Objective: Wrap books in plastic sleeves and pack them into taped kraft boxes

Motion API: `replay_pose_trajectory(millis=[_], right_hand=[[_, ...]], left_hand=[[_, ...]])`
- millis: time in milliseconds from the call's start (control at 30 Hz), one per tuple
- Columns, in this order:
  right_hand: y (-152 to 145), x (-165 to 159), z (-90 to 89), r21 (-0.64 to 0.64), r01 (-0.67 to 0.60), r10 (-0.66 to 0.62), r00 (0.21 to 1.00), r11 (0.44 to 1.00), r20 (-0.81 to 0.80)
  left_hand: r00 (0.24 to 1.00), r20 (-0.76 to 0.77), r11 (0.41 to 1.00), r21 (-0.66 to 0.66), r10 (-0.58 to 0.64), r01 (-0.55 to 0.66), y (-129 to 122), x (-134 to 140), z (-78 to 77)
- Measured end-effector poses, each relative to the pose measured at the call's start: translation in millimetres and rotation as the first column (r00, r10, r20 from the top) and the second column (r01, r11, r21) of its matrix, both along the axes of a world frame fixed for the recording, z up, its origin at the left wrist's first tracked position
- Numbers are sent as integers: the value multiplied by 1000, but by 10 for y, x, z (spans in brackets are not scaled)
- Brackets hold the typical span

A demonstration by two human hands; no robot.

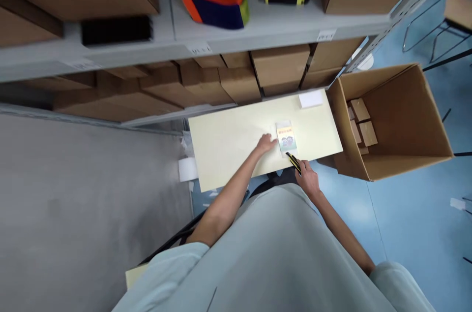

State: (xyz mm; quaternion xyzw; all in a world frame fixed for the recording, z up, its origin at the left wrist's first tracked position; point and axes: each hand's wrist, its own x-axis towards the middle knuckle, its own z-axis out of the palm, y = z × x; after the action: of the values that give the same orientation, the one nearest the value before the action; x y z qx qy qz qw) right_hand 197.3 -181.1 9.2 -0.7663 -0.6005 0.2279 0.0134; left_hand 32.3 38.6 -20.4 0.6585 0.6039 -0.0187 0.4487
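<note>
A small flat pack (286, 138) with a colourful printed front showing two cartoon figures lies on a cream tabletop (228, 140). Pale, clear-looking margins stick out at its top and bottom. Just left of it, my left hand (266, 143) rests over the tabletop, fingers apart and holding nothing, the fingertips close to the pack's left edge. My right hand (308, 177) is closed round a yellow and black utility knife (294, 162). The knife's tip points up and left, at the pack's lower edge; whether it touches cannot be made out.
A white box (310, 99) sits at the table's back right. Right of the table stands a large open carton (401, 125) with several small brown boxes (363, 122) inside. Shelving (236, 39) with cartons runs along the back, holding an orange and navy item (217, 7). A white roll (188, 169) is at left.
</note>
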Motion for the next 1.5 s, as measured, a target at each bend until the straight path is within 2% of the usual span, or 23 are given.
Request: replay_pose_trajectory(millis=[133,267,333,433,500,600,700,800,933,1033,1167,1267,1333,1367,1433,1500], right_hand=[[321,208,250,186,64,-55,997,980,-56],[907,397,466,388,90,-37,989,917,-143],[1317,500,635,459,73,4,986,885,-164],[1995,676,1008,567,14,102,980,824,-172],[2460,800,1297,632,-37,174,972,774,-156],[3153,959,1697,665,-106,224,970,739,-95],[3793,1033,1990,667,-188,276,961,721,-27],[4291,1031,2140,640,-251,314,949,726,16],[4675,1013,2135,550,-322,343,937,771,69],[4824,1034,2070,522,-353,367,927,776,81],[4849,1085,2007,593,-322,367,929,738,48],[4612,1098,1850,723,-240,372,928,648,-25],[4296,1088,1597,766,-183,405,908,617,-109],[4095,1080,1419,760,-160,421,893,630,-161],[3622,1057,978,685,-133,428,859,716,-281],[3097,1025,486,522,-116,365,838,845,-405]], left_hand=[[994,-15,994,15,-105,105,-201,79,566],[981,57,970,172,-184,172,-93,241,1104],[969,127,938,306,-212,165,102,346,1343],[941,216,861,493,-262,126,494,503,1694],[927,246,811,577,-284,95,773,599,1920],[919,269,750,660,-288,42,1163,723,2214],[933,259,717,697,-248,-3,1482,806,2419],[961,220,722,691,-171,-30,1686,840,2517],[977,188,750,660,-103,-48,1739,818,2475],[983,177,772,631,-55,-71,1659,752,2306],[993,114,833,548,18,-78,1460,567,1899],[995,50,892,443,82,-96,1188,365,1476],[992,13,934,337,125,-122,928,238,1163],[990,-2,953,269,144,-138,781,188,1005],[985,-29,978,126,171,-166,475,132,699],[982,-48,983,7,181,-181,187,142,424]])
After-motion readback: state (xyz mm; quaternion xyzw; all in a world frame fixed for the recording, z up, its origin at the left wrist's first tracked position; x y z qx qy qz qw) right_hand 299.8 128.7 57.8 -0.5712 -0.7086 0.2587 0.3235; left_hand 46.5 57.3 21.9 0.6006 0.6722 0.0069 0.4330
